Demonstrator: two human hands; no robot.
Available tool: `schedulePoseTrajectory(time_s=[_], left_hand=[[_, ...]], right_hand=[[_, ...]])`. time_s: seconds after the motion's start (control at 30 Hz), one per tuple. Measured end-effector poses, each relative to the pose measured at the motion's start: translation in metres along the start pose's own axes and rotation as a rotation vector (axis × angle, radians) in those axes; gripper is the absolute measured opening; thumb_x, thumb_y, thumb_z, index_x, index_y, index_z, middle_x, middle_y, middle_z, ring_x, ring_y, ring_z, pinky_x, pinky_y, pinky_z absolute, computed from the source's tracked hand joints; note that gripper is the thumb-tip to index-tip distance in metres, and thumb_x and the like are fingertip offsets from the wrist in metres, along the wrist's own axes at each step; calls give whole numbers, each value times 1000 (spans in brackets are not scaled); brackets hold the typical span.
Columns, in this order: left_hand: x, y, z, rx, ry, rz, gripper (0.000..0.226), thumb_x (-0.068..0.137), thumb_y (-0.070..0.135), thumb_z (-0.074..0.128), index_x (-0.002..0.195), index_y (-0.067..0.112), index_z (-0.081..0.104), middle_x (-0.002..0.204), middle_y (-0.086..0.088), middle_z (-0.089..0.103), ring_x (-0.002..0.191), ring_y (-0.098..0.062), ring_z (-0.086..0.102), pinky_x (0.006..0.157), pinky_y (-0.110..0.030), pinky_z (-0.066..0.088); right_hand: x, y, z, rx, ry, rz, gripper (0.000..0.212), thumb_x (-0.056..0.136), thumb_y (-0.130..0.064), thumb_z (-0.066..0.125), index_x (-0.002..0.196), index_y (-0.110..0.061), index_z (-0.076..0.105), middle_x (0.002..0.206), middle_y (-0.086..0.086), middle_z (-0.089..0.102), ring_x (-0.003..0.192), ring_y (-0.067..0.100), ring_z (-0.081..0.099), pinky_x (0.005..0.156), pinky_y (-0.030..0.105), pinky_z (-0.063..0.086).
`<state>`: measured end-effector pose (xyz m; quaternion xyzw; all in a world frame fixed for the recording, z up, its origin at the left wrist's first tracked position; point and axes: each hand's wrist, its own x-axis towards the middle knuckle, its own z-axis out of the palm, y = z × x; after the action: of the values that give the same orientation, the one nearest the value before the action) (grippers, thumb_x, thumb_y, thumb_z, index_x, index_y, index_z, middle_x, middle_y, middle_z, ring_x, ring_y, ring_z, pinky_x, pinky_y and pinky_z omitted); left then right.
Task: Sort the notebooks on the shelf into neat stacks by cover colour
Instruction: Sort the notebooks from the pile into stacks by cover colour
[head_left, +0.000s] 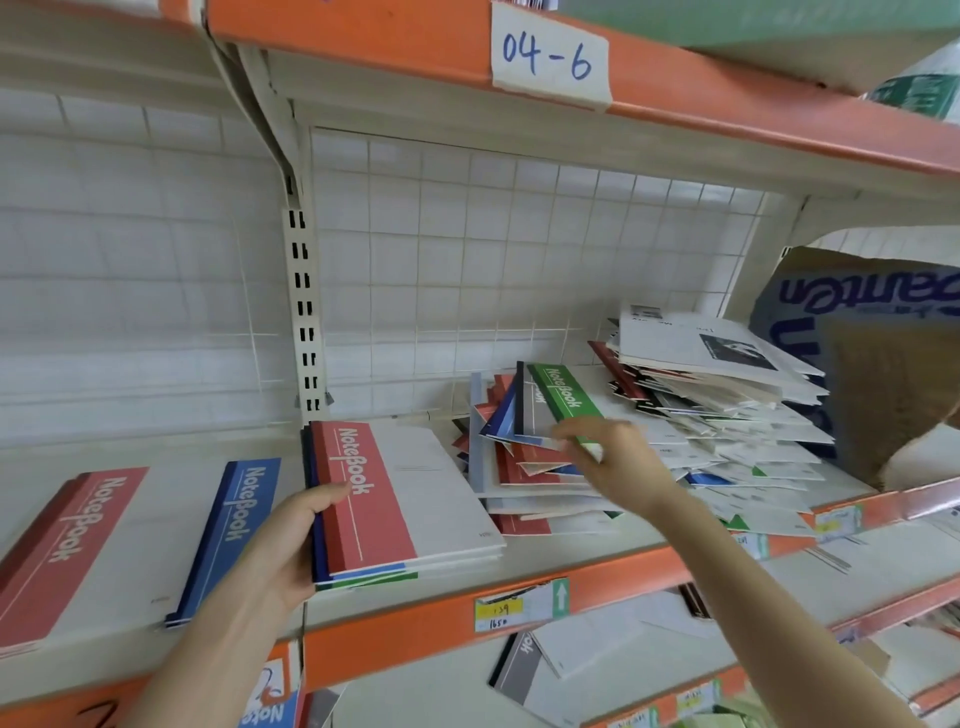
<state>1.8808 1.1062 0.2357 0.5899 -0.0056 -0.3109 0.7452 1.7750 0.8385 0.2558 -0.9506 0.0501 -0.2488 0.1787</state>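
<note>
1. Lower centre: a mixed stack (415, 509), topped by a red cover, is held at its spine edge in the grip of the left hand (291, 545) on the shelf (415, 631).
2. Centre right: a green notebook (563, 392) is pinched in the grip of the right hand (618, 460), tilted over the jumbled pile (737, 415).
3. Lower left: a red stack (78, 545) and a blue stack (234, 530) are laid side by side.

The red notebook stack (67, 551) runs off the left edge.

One wide-angle head-worn camera faces the shelf (395, 636) from near, about level with it, tilted slightly downward.
</note>
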Motion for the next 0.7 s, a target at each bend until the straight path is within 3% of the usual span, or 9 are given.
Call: schedulePoseTrajectory(time_s=[0.07,0.2,0.3,0.47,0.6,0.7], left_hand=[[1,0,-1,0,6,1,7,93,14,51,90,10,55,86,-16,63,76,-30,60,59,-39,43],[2,-1,0,7,-2,-5,7,93,16,52,94,9,55,88,-16,64,78,-31,60,59,-38,43],[1,-2,-1,29,12,-4,11,91,19,54,95,9,57,87,-16,65,77,-31,61,59,-36,44],[0,-1,-6,9,15,4,12,91,19,54,96,9,58,86,-16,66,76,-31,62,59,-36,44],[-3,-1,-9,-13,16,6,12,91,19,54,96,9,57,86,-16,66,76,-31,61,58,-36,43],[-6,-1,-11,-45,-1,3,8,91,14,52,97,9,56,88,-17,65,77,-31,61,59,-37,43]], right_hand=[[8,17,-7,-134,7,195,27,92,-15,55,117,-9,63,120,7,62,105,23,59,88,24,44],[19,28,-7,-196,-215,377,35,93,-28,52,124,-14,55,123,5,57,102,22,54,80,26,41],[23,30,-5,-229,-237,428,39,92,-35,53,127,-18,53,121,4,59,104,23,55,81,29,44],[25,33,-5,-388,-226,393,32,96,-38,45,122,-23,58,111,5,63,95,23,58,67,25,38],[22,30,-3,-560,-45,359,34,102,-31,31,118,-12,54,92,11,64,81,29,59,60,28,32],[21,27,-1,-595,13,381,29,102,-22,30,121,-8,47,75,7,51,65,28,47,58,28,32]])
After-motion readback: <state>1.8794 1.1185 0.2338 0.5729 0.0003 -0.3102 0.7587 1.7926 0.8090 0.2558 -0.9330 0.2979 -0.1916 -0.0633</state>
